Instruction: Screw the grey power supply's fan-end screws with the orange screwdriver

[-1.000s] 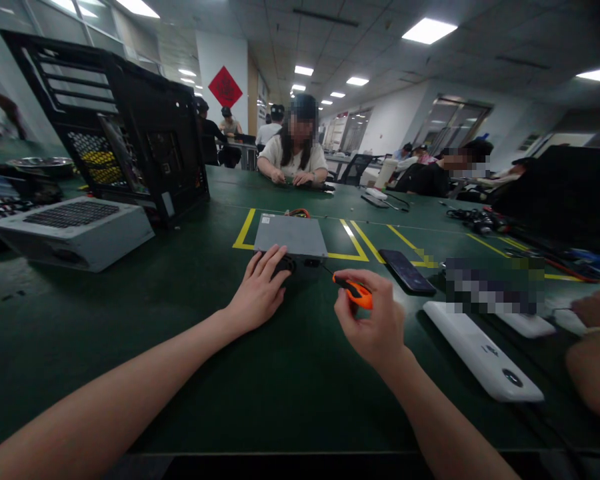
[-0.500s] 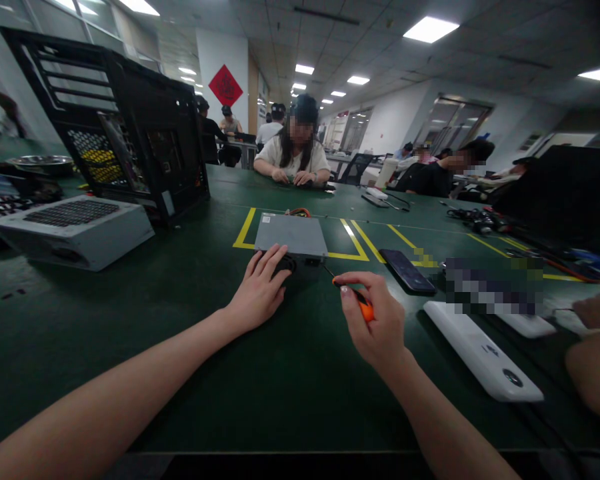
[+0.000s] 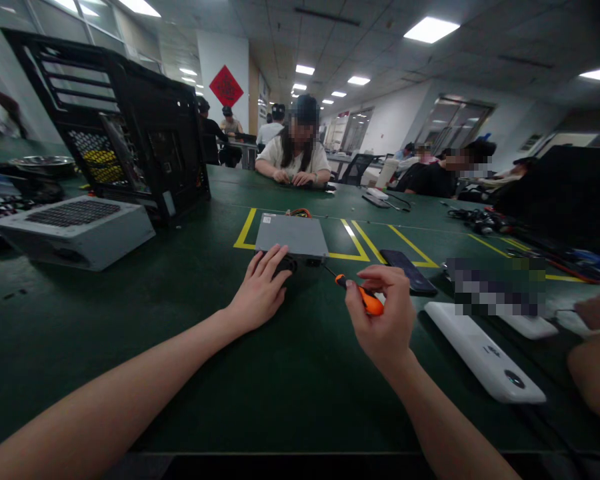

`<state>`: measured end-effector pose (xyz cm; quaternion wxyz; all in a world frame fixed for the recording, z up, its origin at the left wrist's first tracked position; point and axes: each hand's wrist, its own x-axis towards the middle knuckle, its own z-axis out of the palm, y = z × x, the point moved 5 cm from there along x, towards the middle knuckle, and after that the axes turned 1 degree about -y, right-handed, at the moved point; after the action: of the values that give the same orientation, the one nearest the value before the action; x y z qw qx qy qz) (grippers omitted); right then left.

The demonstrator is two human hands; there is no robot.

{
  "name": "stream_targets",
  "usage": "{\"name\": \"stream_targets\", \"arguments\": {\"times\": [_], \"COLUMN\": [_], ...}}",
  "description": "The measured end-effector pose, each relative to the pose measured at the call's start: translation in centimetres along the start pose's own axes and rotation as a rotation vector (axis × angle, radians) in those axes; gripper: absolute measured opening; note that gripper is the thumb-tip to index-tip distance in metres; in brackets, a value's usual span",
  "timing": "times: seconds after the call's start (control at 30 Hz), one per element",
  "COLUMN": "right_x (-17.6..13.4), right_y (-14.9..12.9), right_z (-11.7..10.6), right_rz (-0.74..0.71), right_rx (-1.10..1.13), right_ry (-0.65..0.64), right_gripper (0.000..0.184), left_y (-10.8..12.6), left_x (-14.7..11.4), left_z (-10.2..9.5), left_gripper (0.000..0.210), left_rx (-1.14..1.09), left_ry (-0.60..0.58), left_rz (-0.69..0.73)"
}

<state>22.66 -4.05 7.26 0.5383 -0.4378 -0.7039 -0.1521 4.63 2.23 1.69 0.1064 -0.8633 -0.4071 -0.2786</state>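
A grey computer power supply (image 3: pixel 291 235) lies on the green table (image 3: pixel 280 387) inside a yellow tape outline, with coloured wires behind it. Against its near left side rests my left hand (image 3: pixel 263 287), fingers stretched out and spread, the fingertips at its front edge. My right hand (image 3: pixel 383 310) has its thumb and fingers around the handle of an orange and black screwdriver (image 3: pixel 373 303). The fingers are loosely curled, with the index raised off the handle. The thin shaft points up and left, its tip at the front right corner of the power supply.
On the left stand a black computer case (image 3: pixel 145 133) and a second power supply (image 3: pixel 75 230). A phone (image 3: pixel 409 272) and a white device (image 3: pixel 485 353) lie to the right. Another person's arm (image 3: pixel 597 353) reaches in at the right edge. A person (image 3: pixel 297 157) sits opposite.
My right hand has loosened its fingers around the screwdriver and shifted slightly right, showing more of the orange handle. The left hand and the power supply look unmoved.
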Motion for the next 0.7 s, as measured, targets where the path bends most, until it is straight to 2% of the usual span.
{"name": "stream_targets", "arguments": {"times": [0.13,0.3,0.47,0.57,0.7], "right_x": [0.1,0.6,0.6,0.6,0.5], "right_y": [0.1,-0.7,-0.6,-0.6,-0.9], "right_z": [-0.2,-0.5,-0.3,-0.2,-0.2], "right_rz": [-0.047,-0.170,-0.142,-0.174,-0.206], "right_rx": [0.018,-0.035,0.010,-0.032,-0.055], "right_ry": [0.065,0.085,0.025,0.009,0.023], "right_gripper": [0.037,0.035,0.028,0.023,0.029], "left_y": [0.0,0.0,0.0,0.0,0.0], "left_x": [0.0,0.0,0.0,0.0,0.0], "left_z": [0.0,0.0,0.0,0.0,0.0], "left_gripper": [0.032,0.031,0.031,0.031,0.031], "left_rx": [0.005,0.009,0.017,0.009,-0.005], "left_ry": [-0.008,-0.005,-0.007,-0.007,0.000], "left_rz": [0.000,-0.001,-0.002,0.001,0.004]}}
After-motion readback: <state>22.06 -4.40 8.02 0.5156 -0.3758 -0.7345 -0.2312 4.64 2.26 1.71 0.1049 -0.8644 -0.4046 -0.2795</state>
